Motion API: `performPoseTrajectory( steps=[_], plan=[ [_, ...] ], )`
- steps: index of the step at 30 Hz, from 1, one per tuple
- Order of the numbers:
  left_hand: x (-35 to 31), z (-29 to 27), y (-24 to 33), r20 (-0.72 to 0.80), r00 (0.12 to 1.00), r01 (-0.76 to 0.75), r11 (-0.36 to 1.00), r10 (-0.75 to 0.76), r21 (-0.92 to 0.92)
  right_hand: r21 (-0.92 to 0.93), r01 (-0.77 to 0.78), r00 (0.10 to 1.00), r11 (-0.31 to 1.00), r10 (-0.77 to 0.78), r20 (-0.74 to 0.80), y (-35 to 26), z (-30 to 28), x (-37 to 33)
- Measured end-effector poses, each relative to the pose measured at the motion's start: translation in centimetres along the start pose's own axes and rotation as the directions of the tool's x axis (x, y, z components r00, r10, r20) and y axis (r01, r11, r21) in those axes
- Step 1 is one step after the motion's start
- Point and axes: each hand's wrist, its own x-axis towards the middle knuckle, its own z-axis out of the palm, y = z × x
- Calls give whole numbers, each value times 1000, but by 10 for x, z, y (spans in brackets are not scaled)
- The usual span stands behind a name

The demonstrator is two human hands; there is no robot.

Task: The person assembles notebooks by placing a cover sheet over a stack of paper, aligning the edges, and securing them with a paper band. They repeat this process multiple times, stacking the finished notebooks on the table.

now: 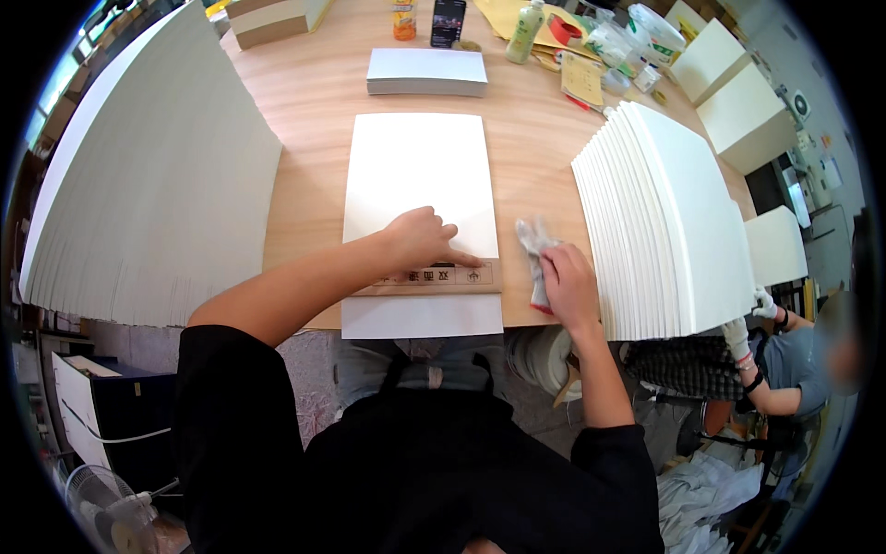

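A white sheet (pixel 420 171) lies lengthwise before me, its near end reaching past the table's front edge. Across its lower part runs a wide brown strip (pixel 482 282) with dark print, perhaps tape backing. My left hand (pixel 420 238) rests over it, index finger stretched onto the strip, the other fingers partly curled and holding nothing. To the right of the sheet, my right hand (pixel 569 282) grips a whitish knit work glove (pixel 532 242) with a red cuff edge. The glove's upper end is blurred by motion.
Tall stacks of white boards (pixel 166 175) and thick white sheets (pixel 678 212) flank me. A low white stack (pixel 426 72), phone (pixel 448 23) and bottle (pixel 526 32) stand farther back. A co-worker (pixel 784 360) in white gloves is at right.
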Motion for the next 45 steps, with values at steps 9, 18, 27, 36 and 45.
performPoseTrajectory(
  steps=[9,18,27,36,45],
  plan=[
    [15,16,-9,-5,1000,24,1000,-24,7,-8,577,739,817,-518,431,-80,64,-4],
    [6,11,-7,-70,997,25,998,-21,50,203,640,741,741,-665,95,-175,144,17],
    [12,19,-7,-90,996,29,1000,-29,1,149,634,764,759,-644,29,-148,138,6],
    [-5,8,3,-88,996,10,999,-6,50,-126,571,804,811,-522,284,-36,37,-22],
    [-75,37,47,-289,908,247,945,-303,-215,-28,-71,997,997,70,-41,23,11,-40]
  ],
)
